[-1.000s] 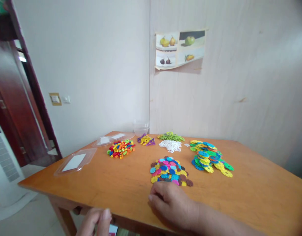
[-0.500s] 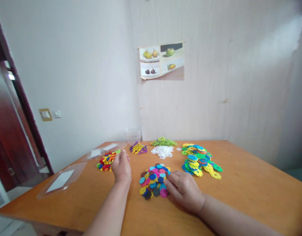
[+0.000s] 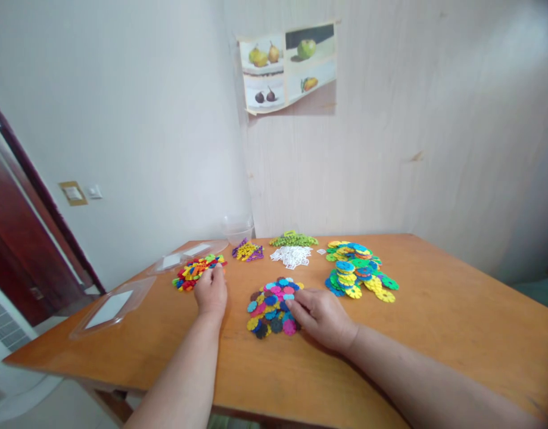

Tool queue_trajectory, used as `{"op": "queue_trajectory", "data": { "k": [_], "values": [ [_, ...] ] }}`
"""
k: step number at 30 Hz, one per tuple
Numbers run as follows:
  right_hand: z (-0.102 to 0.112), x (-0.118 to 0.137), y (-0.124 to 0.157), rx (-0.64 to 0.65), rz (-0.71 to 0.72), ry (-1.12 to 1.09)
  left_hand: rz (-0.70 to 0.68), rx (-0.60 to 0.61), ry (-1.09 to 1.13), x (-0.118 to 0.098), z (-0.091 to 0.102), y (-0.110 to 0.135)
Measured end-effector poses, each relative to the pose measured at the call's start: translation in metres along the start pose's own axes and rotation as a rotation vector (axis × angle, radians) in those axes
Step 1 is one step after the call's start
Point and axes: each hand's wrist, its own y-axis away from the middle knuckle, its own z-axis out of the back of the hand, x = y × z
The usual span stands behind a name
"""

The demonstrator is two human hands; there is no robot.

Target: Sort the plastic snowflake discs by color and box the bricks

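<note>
My right hand (image 3: pixel 325 319) reaches in from the right over a pile of small notched flower-shaped discs (image 3: pixel 267 313) in pink, blue, yellow, brown and black. Its thumb and fingertips close around a light blue disc (image 3: pixel 289 297) at the pile's right side. My left hand (image 3: pixel 211 292) is closed, with the thumb up, at the near right edge of a heap of red, yellow, orange, blue and green plastic pieces (image 3: pixel 189 274). Whatever it may hold is hidden by the fingers.
On the wooden table (image 3: pixel 256 372) lie large flower discs (image 3: pixel 361 277), white square frames (image 3: pixel 292 256), green pieces (image 3: pixel 294 239) and purple-yellow pieces (image 3: pixel 248 250). A clear tub (image 3: pixel 239 229) stands behind. Clear lids with white labels (image 3: pixel 108 310) lie at left.
The view has tilted down. My left hand has turned and lowered toward the red-yellow heap. My right fingertips have moved slightly left and up the disc pile, onto the light blue disc.
</note>
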Motion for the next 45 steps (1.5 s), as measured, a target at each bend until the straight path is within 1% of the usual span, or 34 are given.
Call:
{"op": "queue_trajectory", "data": {
  "k": [4,10,16,21,27,35,40,45],
  "values": [
    [-0.001,-0.002,0.000,0.017,-0.008,-0.003,-0.004,0.030,-0.026,0.001,-0.003,0.001],
    [0.001,-0.002,0.001,0.039,-0.012,-0.006,0.015,0.042,-0.033,-0.001,-0.001,0.001],
    [0.001,0.000,0.002,0.073,0.013,0.016,-0.014,0.043,-0.029,-0.001,-0.001,0.002],
    [-0.002,-0.002,0.002,0.067,0.027,0.038,-0.027,0.035,-0.021,0.000,-0.001,0.002],
    [-0.004,-0.004,0.002,0.060,0.030,0.031,-0.020,0.057,-0.002,0.001,-0.001,0.002],
    [0.001,-0.006,0.000,0.046,-0.054,-0.036,0.019,0.110,0.072,0.005,-0.007,0.002],
    [-0.001,-0.011,-0.001,-0.031,-0.174,-0.076,0.036,0.170,0.111,0.006,-0.011,0.004],
    [-0.008,-0.022,-0.002,-0.105,-0.289,-0.116,0.072,0.238,0.203,0.001,-0.013,0.010]
  ]
}}
